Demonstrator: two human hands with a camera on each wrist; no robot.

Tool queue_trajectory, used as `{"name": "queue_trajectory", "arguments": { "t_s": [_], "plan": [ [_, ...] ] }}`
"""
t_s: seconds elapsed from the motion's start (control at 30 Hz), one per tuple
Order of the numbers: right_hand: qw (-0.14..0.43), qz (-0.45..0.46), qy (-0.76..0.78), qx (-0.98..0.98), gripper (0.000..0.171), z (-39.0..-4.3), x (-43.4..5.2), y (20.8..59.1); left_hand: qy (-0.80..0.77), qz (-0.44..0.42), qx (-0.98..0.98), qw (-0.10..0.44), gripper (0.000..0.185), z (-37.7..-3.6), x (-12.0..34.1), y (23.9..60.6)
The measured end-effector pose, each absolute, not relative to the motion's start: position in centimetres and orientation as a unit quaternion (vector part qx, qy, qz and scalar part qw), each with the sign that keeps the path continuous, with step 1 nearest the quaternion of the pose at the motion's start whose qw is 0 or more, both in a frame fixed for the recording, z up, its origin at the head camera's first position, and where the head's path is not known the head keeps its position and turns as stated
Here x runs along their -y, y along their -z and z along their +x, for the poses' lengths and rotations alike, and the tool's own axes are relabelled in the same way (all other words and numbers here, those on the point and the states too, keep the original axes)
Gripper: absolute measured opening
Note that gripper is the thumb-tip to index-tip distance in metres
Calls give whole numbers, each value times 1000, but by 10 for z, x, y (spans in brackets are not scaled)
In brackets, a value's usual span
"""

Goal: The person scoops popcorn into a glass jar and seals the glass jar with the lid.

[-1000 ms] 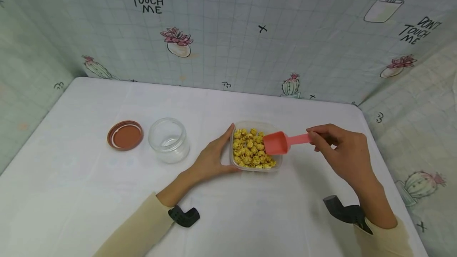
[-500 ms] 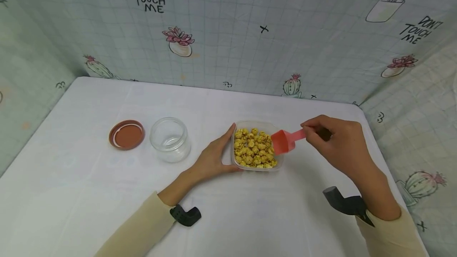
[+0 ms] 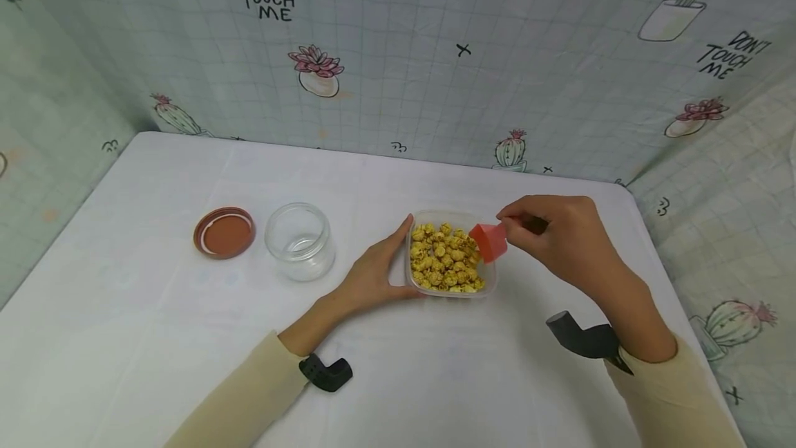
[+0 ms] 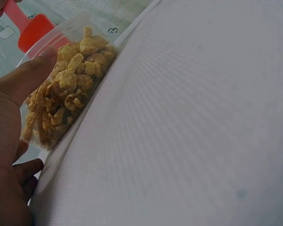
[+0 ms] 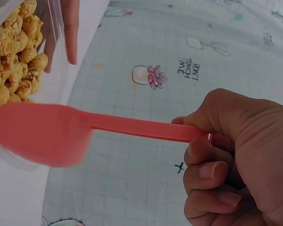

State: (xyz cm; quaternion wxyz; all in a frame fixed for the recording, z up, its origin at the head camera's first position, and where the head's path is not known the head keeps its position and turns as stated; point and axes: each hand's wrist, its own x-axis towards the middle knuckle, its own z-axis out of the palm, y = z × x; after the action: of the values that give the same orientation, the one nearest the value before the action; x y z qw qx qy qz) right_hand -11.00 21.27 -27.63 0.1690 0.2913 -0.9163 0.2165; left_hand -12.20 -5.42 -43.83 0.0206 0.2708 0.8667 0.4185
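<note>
A clear plastic tub (image 3: pixel 490 283) of yellow popcorn (image 3: pixel 443 260) stands on the table in the head view. My left hand (image 3: pixel 372 276) grips it from the left side, thumb and fingers spread around its wall. In the left wrist view the thumb presses on the tub near its rim. My right hand (image 3: pixel 569 244) pinches the end of the handle of a pink scoop (image 3: pixel 490 243). The scoop's bowl is tipped down at the tub's right rim, near the popcorn. In the right wrist view the handle (image 5: pixel 141 128) shows between thumb and fingers.
A clear jar (image 3: pixel 300 244) without a lid stands left of the left hand. Left of the jar lies a brown round lid (image 3: pixel 224 233). A white cloth (image 3: pixel 398 365) covers the table, and printed fabric (image 3: pixel 398 54) hangs behind and at the sides.
My right hand has moved left and slightly away from me, and the scoop has turned from lying nearly level to pointing down at the tub's right side. The left hand keeps its hold.
</note>
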Motion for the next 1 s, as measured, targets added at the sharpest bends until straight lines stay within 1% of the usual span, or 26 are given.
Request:
{"name": "queue_trajectory", "arguments": {
  "t_s": [0.2, 0.47, 0.57, 0.63, 0.77, 1.0],
  "plan": [
    [138, 283, -234, 920, 10, -113, -214, 284, -421, 271, -865, 22, 118, -123, 53, 438],
    [104, 225, -238, 939, 5, -110, -226, 292, -420, 270, -866, 25, 118, -124, 54, 438],
    [100, 206, -247, 942, 6, -106, -229, 298, -422, 270, -865, 28, 118, -123, 54, 438],
    [108, 191, -251, 943, 6, -104, -232, 302, -422, 271, -865, 29, 118, -122, 54, 438],
    [108, 165, -273, 941, 10, -102, -236, 311, -420, 271, -866, 23, 118, -122, 54, 439],
    [96, 115, -298, 943, 22, -95, -242, 324, -423, 271, -864, 20, 119, -123, 54, 439]
  ]
}}
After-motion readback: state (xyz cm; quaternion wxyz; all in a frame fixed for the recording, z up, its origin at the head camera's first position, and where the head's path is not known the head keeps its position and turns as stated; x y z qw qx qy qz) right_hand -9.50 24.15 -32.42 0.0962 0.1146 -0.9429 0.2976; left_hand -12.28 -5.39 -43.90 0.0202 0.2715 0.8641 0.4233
